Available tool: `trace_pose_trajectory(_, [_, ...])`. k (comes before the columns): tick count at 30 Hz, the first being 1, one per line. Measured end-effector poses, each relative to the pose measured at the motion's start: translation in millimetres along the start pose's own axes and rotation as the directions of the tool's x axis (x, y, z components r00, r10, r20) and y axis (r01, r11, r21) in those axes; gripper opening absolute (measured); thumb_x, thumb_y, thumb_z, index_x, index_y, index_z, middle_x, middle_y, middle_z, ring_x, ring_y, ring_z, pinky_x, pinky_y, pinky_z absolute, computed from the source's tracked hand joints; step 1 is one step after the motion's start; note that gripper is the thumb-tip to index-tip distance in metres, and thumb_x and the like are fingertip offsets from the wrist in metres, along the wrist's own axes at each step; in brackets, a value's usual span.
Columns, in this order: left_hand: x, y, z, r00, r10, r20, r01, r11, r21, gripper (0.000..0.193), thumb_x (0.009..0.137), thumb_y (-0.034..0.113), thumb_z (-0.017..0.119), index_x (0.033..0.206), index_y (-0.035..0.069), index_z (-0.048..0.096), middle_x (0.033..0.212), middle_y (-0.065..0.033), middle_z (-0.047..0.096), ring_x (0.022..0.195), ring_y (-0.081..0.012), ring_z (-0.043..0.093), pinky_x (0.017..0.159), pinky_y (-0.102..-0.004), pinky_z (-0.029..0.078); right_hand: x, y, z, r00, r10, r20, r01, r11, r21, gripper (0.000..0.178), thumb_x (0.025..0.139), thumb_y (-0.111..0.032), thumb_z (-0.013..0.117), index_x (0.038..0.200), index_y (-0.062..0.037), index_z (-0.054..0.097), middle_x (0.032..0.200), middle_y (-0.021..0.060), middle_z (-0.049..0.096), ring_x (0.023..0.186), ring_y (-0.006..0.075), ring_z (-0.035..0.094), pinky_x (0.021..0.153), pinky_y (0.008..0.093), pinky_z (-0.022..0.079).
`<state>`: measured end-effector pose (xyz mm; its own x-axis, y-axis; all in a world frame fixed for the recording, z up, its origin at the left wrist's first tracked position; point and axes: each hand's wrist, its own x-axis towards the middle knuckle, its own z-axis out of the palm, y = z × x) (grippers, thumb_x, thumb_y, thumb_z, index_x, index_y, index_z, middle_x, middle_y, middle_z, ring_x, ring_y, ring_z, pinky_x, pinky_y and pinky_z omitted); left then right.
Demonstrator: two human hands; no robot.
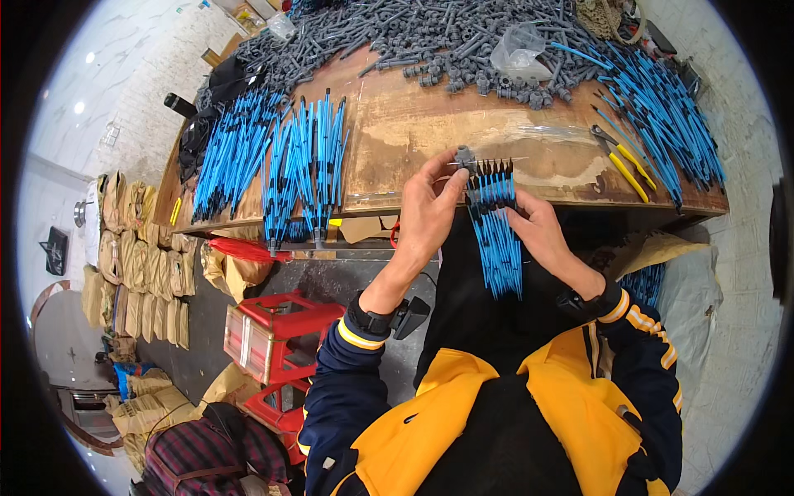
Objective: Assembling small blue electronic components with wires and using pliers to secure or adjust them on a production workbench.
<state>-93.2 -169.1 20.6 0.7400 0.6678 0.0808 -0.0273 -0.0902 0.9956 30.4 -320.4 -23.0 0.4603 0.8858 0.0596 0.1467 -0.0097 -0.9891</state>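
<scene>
My left hand [428, 205] is closed, with thumb and fingertips pinching a small grey plastic fitting [466, 157] at the upper left corner of a bundle. That bundle of thin blue rods [499, 252] has black tips and black bands, its upper ends lined up side by side in a row. My right hand [539, 230] grips it from the right side, thumb across the rods below the black bands; the fingers behind are partly hidden. The rods hang in front of the table's near edge, over my dark lap. A thin pale wire or rod seems to cross near the tips.
A heap of grey plastic fittings [397, 41] covers the back of the wooden table [372, 157]. Blue rods lie in piles at left [236, 153] and right [662, 116]. Yellow-handled pliers [624, 165] rest near the right pile. A red stool [285, 331] stands at lower left.
</scene>
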Motion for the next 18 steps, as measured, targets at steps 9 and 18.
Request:
trace_pose_trajectory(9, [-3.4, 3.1, -2.8, 0.991, -0.064, 0.12, 0.085, 0.98, -0.181, 0.044, 0.094, 0.01, 0.066, 0.132, -0.008, 0.053, 0.111, -0.0105, 0.066, 0.095, -0.0128, 0.064, 0.087, -0.0265, 0.051, -1.1, -5.6, -5.9, 0.999, -0.034, 0.025, 0.033, 0.998, 0.061, 0.025, 0.093, -0.001, 0.051, 0.114, 0.0017, 0.064, 0.101, 0.0017, 0.068, 0.092, 0.0068, 0.058, 0.086, 0.0243, 0.047])
trace_pose_trajectory(18, [3.9, -1.6, -6.4, 0.98, -0.171, 0.099, 0.196, 0.902, -0.385, 0.043, 0.089, 0.006, 0.071, 0.128, -0.005, 0.058, 0.102, -0.0081, 0.069, 0.089, -0.0117, 0.065, 0.083, -0.0263, 0.053, 1.9, -16.3, -7.1, 0.997, 0.077, 0.022, -0.076, 0.997, -0.025, 0.026, 0.09, 0.0, 0.052, 0.111, -0.0012, 0.067, 0.099, 0.0003, 0.069, 0.09, 0.0052, 0.057, 0.084, 0.0243, 0.047])
